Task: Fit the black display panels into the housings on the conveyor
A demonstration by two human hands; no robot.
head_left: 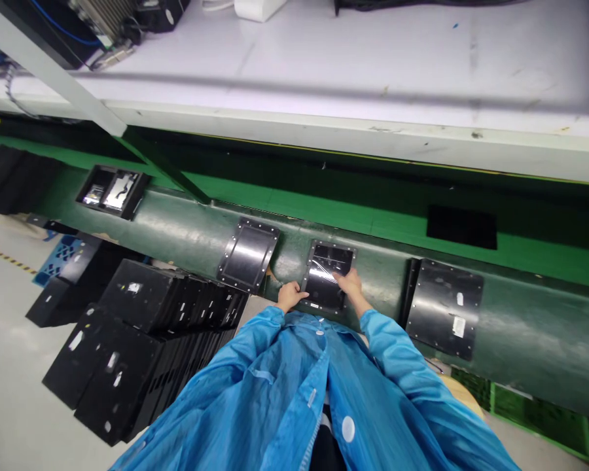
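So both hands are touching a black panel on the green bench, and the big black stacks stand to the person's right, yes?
Not quite: the head view shows the big black stacks on the person's left. The left hand and right hand do touch the panel on the bench.

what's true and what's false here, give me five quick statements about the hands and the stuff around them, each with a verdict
1. The right hand and the left hand are at the same dark panel. True.
2. Both sleeves are red. False: the sleeves are blue.
3. A panel with white labels lies on the green work surface, to the right of the hands. True.
4. The stacked black units stand to the right of the hands. False: they stand to the left.
5. The black tray near the surface's left end has shiny parts inside. True.
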